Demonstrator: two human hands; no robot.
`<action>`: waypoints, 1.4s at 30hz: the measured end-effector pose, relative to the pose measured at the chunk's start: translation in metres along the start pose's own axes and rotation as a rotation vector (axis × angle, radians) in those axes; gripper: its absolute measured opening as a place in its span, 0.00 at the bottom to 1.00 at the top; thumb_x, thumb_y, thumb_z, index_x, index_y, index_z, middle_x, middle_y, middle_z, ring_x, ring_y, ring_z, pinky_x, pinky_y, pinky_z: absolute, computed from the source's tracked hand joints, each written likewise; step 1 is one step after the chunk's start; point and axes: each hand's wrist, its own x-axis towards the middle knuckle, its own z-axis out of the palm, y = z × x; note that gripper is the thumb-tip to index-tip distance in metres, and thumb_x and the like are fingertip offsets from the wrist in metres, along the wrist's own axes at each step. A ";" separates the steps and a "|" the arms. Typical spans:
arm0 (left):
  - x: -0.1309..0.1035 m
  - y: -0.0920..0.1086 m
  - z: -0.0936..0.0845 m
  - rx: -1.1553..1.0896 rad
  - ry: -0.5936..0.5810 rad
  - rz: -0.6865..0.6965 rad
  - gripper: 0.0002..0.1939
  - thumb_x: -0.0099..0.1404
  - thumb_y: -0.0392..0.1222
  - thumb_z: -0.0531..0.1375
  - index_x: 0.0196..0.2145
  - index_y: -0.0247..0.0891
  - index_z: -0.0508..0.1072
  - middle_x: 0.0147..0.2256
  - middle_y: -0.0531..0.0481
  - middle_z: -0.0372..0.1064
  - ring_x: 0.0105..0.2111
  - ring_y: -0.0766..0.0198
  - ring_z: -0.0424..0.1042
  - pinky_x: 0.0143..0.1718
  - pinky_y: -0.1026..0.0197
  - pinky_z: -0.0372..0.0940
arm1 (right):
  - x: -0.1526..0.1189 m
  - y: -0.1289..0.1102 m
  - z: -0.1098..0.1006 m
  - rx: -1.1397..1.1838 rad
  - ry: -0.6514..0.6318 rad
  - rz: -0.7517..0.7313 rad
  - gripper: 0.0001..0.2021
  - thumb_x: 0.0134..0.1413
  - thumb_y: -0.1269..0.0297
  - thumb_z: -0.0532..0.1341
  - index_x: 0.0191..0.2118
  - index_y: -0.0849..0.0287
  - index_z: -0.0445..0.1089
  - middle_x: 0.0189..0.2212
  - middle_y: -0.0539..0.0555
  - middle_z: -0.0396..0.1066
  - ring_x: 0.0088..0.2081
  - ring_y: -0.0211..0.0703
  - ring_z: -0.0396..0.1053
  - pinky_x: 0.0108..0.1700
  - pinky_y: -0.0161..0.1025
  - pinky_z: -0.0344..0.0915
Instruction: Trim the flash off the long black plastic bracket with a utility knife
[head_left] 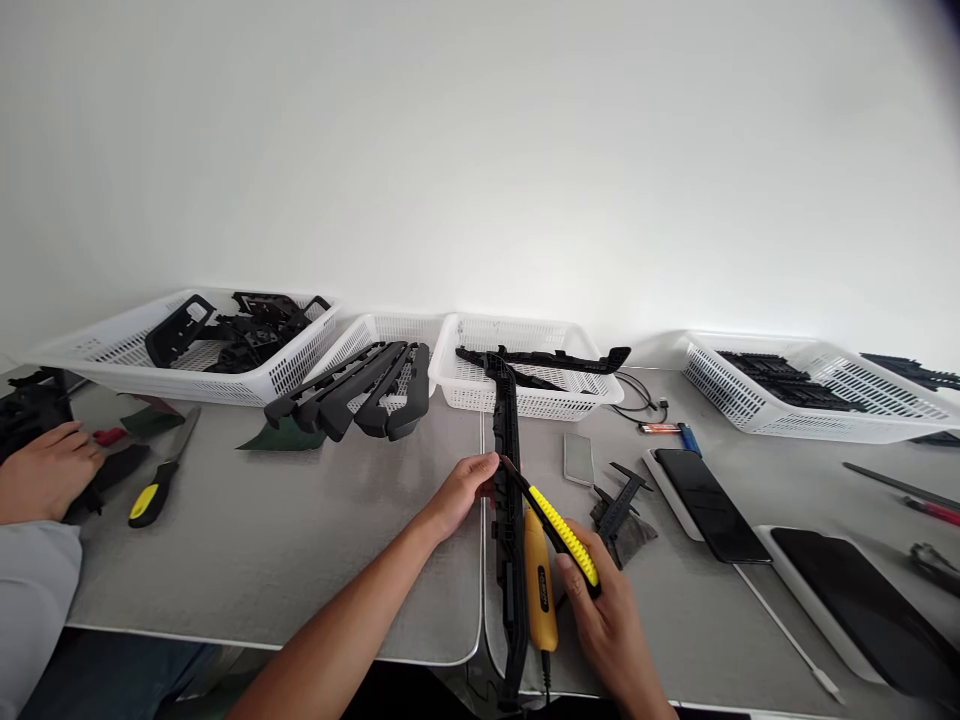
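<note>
My left hand [459, 495] grips a long black plastic trim strip [508, 560] near its middle, with the thumb on its edge. The strip runs from the front table edge up to a white basket. In my right hand [600, 610] is a utility knife [559, 525] with a black body and ribbed yellow grip. Its tip meets or nearly meets the strip beside my left thumb; contact is hard to tell. Between strip and right hand lies a yellow corded tool [541, 590]. Right of it are a black caliper-like tool [619, 510] and a small grey rectangular block [578, 459].
White baskets [517, 403] holding black plastic parts line the wall. Several black trim pieces [360, 390] overhang one basket. Two phones [709, 500] and a white cable lie rightward. At left, a person's hand [52, 470] handles dark parts near a yellow-black-handled tool [154, 495].
</note>
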 end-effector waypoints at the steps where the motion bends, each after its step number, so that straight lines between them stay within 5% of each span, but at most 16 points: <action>1: 0.000 0.000 0.000 0.000 0.000 0.000 0.30 0.65 0.67 0.65 0.42 0.34 0.84 0.33 0.45 0.78 0.30 0.62 0.71 0.33 0.62 0.63 | 0.000 0.001 0.000 0.002 0.011 0.005 0.19 0.72 0.51 0.57 0.58 0.55 0.72 0.48 0.55 0.80 0.48 0.45 0.79 0.42 0.32 0.74; 10: -0.001 0.006 0.004 -0.052 0.044 -0.024 0.26 0.62 0.63 0.66 0.35 0.33 0.83 0.30 0.44 0.77 0.28 0.61 0.70 0.33 0.61 0.63 | 0.000 0.006 0.002 -0.055 0.144 0.040 0.19 0.70 0.50 0.58 0.55 0.56 0.73 0.46 0.56 0.80 0.45 0.47 0.79 0.45 0.36 0.75; 18: -0.001 0.012 0.004 -0.116 0.106 0.022 0.21 0.60 0.54 0.65 0.45 0.36 0.82 0.32 0.49 0.74 0.32 0.62 0.70 0.34 0.63 0.62 | -0.002 0.003 0.001 -0.026 0.030 0.031 0.21 0.70 0.50 0.59 0.58 0.58 0.74 0.50 0.58 0.81 0.47 0.49 0.79 0.41 0.34 0.75; 27: -0.006 0.013 0.007 -0.056 0.056 -0.017 0.20 0.58 0.51 0.66 0.41 0.33 0.81 0.32 0.47 0.75 0.31 0.60 0.71 0.33 0.61 0.63 | 0.001 0.002 0.001 -0.038 0.040 0.055 0.21 0.70 0.48 0.58 0.57 0.57 0.74 0.48 0.57 0.81 0.46 0.48 0.80 0.42 0.34 0.75; 42: -0.004 0.015 0.005 -0.028 0.140 -0.022 0.15 0.56 0.51 0.66 0.35 0.36 0.77 0.29 0.50 0.71 0.30 0.60 0.69 0.31 0.61 0.62 | 0.002 -0.001 0.001 -0.042 0.082 0.023 0.21 0.69 0.48 0.58 0.55 0.57 0.76 0.46 0.57 0.82 0.45 0.49 0.80 0.41 0.35 0.76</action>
